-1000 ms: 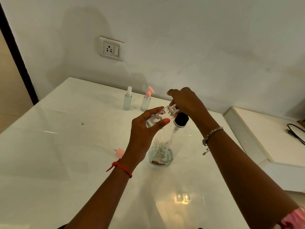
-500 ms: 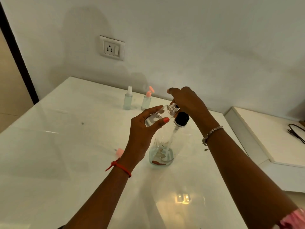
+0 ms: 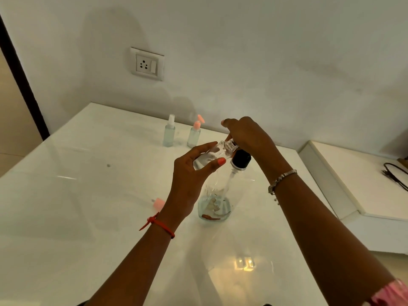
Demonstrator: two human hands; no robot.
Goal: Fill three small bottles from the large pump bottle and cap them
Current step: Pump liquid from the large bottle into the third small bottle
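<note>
A small clear plastic bottle [image 3: 209, 155] is held above the glossy white table [image 3: 66, 217] in the left hand [image 3: 192, 180], gripped between the thumb, whose nail is painted coral, and the curled fingers. It is tilted, with its open threaded neck raised to the right and brought up against the underside of the right hand [image 3: 247, 135]. The right hand is curled over the top of the large clear pump bottle [image 3: 220, 195], so that the pump head is hidden beneath it and only the black collar is seen just below the palm. The large clear pump bottle is stood upright on the table, just right of the left wrist; a thin dip tube is seen inside it, and a shallow layer of pale liquid with brownish bits is left at its bottom. Two more small bottles are stood upright side by side near the wall, well apart from the hands: a small clear bottle with a white spray top [image 3: 169, 133] and, just to its right, a small clear bottle with a pink pump top [image 3: 194, 134]. A loose pink cap [image 3: 159, 203] is laid on its side on the table, near the left wrist. A red thread band [image 3: 161, 225] is worn on the left wrist and a silver bead bracelet [image 3: 280, 180] on the right. A white wall socket [image 3: 146, 64] is set above the table, and a black cable [image 3: 395, 175] is laid on the white ledge [image 3: 353, 173] at the right.
</note>
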